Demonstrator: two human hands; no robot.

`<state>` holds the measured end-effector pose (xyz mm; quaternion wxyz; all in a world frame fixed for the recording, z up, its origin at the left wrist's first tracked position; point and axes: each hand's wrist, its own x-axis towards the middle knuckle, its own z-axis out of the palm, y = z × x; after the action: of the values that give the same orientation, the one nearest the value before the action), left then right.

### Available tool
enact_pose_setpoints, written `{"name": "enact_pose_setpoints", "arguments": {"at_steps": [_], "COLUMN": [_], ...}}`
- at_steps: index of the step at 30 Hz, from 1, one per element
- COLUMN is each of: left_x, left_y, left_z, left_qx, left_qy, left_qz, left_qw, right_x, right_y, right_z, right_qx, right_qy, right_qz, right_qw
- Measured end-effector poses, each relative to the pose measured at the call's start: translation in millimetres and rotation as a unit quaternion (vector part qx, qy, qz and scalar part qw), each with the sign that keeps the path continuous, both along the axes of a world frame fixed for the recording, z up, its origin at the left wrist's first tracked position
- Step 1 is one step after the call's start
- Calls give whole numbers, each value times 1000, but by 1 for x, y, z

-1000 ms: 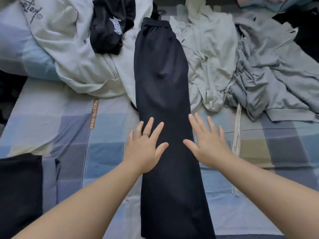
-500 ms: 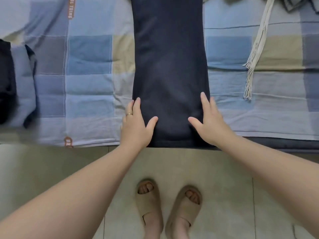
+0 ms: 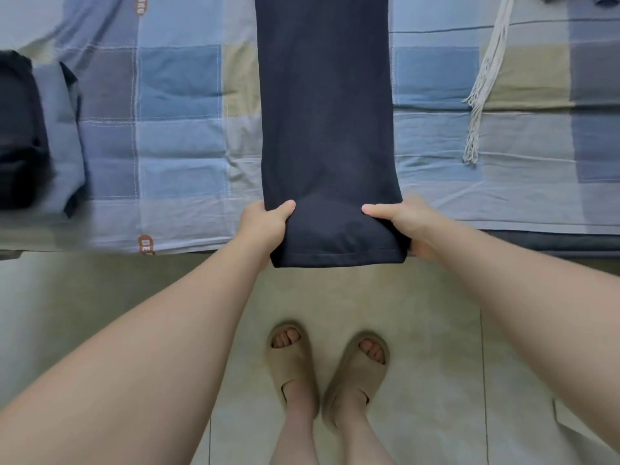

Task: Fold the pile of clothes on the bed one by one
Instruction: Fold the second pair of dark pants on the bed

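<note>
- The dark trousers (image 3: 323,112) lie flat on the bed (image 3: 181,135), already doubled leg over leg into one long smooth strip that runs from the top of the view down to the mattress edge, where the hem end hangs slightly past it.
- The left hand (image 3: 265,226) is closed on the strip's left corner near the hem, thumb on top and fingers tucked underneath.
- The right hand (image 3: 402,223) clamps the opposite corner the same way, thumb over, fingers hidden below the cloth.
- Judging from this, the lengthwise fold is done and the crosswise folds are about to start: the hem end looks ready to be lifted and carried up toward the waistband, which is out of view.
- At the left edge, a dark bundle (image 3: 20,129) sits on the bedspread, apparently a garment already folded, though blur makes that uncertain.
- A pale fringed cord (image 3: 483,82) trails down from the upper right, so at least one more garment seems to be waiting; the rest of the pile is out of frame.
- So the task appears to be in its early-to-middle stretch.
</note>
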<state>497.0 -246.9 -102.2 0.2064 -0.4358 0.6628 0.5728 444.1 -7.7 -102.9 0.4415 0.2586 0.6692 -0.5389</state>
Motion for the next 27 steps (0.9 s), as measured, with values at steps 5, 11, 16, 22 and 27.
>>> {"name": "enact_pose_setpoints", "arguments": {"at_steps": [5, 11, 16, 22, 27], "left_x": [48, 118, 174, 262, 340], "left_y": [2, 7, 6, 10, 23], "left_z": [63, 180, 265, 322, 343], "left_qx": [35, 76, 82, 136, 185], "left_qy": [-38, -104, -124, -197, -263], "left_qz": [-30, -16, -51, -19, 8], "left_qw": [998, 992, 987, 971, 947], "right_x": [55, 128, 196, 294, 361], "right_y": [13, 12, 16, 29, 43], "right_z": [62, 190, 281, 335, 357], "right_qx": [25, 41, 57, 37, 9], "right_qy": [-8, -28, -30, -66, -130], "right_qz": [-33, -83, -104, -121, -139], "right_qw": [999, 995, 993, 990, 982]}}
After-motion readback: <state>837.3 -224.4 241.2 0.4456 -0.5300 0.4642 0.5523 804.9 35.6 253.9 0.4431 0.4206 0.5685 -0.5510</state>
